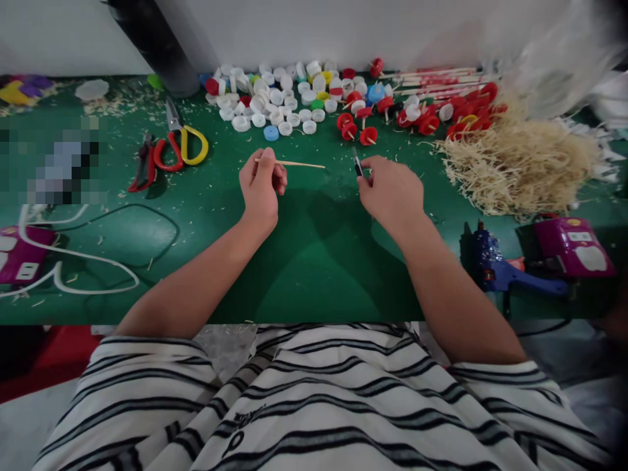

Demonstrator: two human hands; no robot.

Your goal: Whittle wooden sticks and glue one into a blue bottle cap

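Between the thumb and fingers of my left hand (263,183) is a thin wooden stick (301,164), its free end pointing right. My right hand (394,191) is closed around a small dark-handled craft knife (357,163), with the grey blade pointing away from me. The stick's tip and the knife are apart, with a gap of green table between them. Beyond both hands lies a heap of plastic bottle caps (275,98), mostly white. Several red caps with sticks through them (367,136) lie just past the knife.
Scissors (193,145) and red-handled pliers (144,163) lie at left. A pile of pale shredded fibre (520,157), a blue glue gun (510,271) and a purple box (574,247) are at right. White cable (98,255) loops at left; a black bottle (157,49) stands behind.
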